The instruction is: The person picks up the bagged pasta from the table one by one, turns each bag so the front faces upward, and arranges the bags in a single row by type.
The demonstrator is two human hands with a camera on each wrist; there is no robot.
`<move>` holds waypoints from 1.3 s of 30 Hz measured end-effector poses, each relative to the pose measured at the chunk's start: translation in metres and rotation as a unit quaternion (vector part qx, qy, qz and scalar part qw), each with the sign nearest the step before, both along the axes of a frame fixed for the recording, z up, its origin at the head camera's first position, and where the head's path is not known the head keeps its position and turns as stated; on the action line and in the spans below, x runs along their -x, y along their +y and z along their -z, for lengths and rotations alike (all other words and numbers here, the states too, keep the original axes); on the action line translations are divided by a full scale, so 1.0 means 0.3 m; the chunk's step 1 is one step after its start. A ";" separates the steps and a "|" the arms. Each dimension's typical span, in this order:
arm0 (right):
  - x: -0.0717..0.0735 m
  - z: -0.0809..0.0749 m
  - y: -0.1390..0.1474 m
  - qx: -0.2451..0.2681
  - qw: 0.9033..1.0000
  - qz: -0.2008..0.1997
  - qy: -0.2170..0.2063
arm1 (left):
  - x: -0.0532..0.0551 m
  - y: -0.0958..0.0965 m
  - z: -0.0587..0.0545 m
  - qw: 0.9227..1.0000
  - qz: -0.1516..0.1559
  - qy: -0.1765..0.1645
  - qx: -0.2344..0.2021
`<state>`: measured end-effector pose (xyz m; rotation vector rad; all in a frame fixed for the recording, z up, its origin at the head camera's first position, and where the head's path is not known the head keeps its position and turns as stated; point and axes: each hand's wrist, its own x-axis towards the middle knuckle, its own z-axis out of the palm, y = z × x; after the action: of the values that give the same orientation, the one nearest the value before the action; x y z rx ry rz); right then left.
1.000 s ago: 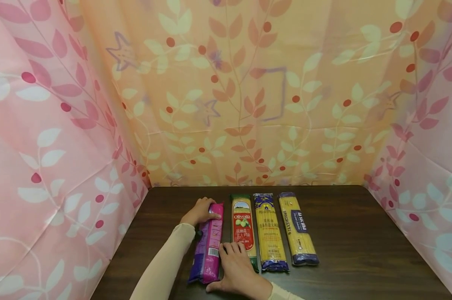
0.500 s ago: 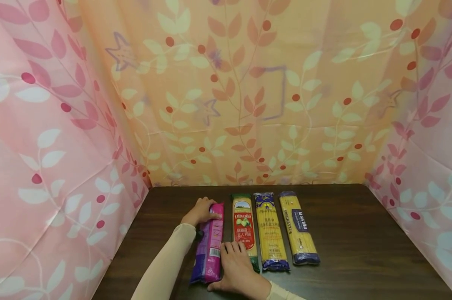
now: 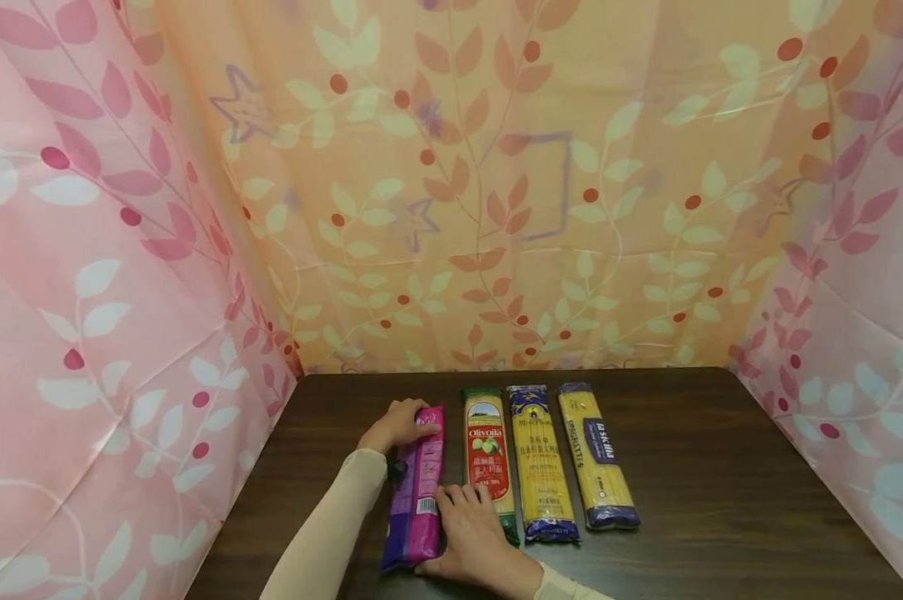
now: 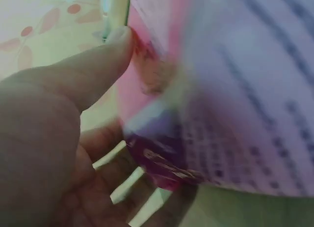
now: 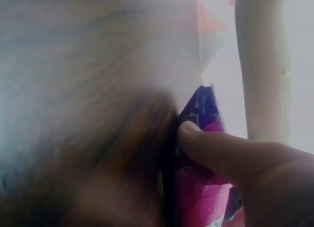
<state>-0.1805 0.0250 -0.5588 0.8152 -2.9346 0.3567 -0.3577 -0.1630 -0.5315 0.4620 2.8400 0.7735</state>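
Observation:
A long pink and purple packet [image 3: 427, 471], with a barcode on its pink side, lies lengthwise at the left of a row of spaghetti packs. My left hand [image 3: 399, 423] grips its far end; in the left wrist view the thumb [image 4: 105, 55] lies on one side, with the fingers curled round the other. Beside the packet's near right edge is my right hand [image 3: 476, 533], fingers extended. Its thumb [image 5: 211, 146] touches the packet's side near the end in the right wrist view. The right fingers overlap the lower part of the red-labelled Olivoila spaghetti pack [image 3: 485, 442].
Right of the Olivoila pack lie a yellow spaghetti pack with blue ends [image 3: 540, 467] and a La Sicilia spaghetti pack [image 3: 596, 458], roughly parallel. All rest on a dark wooden table [image 3: 721, 500]. Leaf-patterned curtains [image 3: 511, 208] enclose the back and both sides.
My left hand and the packet's far end have shifted very slightly left. My right hand stays almost in place, and the other packs lie as before.

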 end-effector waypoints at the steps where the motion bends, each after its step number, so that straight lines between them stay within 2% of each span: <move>1: 0.000 0.000 0.000 0.006 1.000 -0.002 -0.003 | -0.001 0.000 -0.002 1.000 0.000 0.002 0.000; 6: -0.006 -0.008 0.006 0.027 0.999 -0.012 -0.018 | -0.014 0.009 -0.017 1.000 -0.013 0.009 -0.001; 12: -0.004 -0.026 0.017 0.068 0.996 -0.026 -0.050 | -0.031 0.029 -0.030 0.999 -0.040 0.008 -0.025; 18: 0.002 -0.049 0.032 0.130 0.986 -0.032 -0.094 | -0.025 0.042 -0.038 0.994 -0.088 -0.002 -0.065; 23: -0.004 -0.063 0.045 0.170 0.978 -0.040 -0.116 | -0.030 0.050 -0.064 0.991 -0.101 -0.005 -0.091; 28: -0.010 -0.079 0.063 0.224 0.963 -0.056 -0.143 | -0.036 0.059 -0.089 0.989 -0.101 -0.003 -0.111; 34: -0.015 -0.096 0.088 0.280 0.943 -0.066 -0.168 | -0.028 0.063 -0.116 0.983 -0.101 0.015 -0.152; 39: -0.015 -0.114 0.113 0.339 0.918 -0.082 -0.192 | -0.022 0.064 -0.121 0.979 -0.102 0.034 -0.173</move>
<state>-0.1759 0.0590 -0.5246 0.9428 -2.7064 1.5921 -0.3513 -0.1438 -0.4951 0.2437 2.8520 1.3256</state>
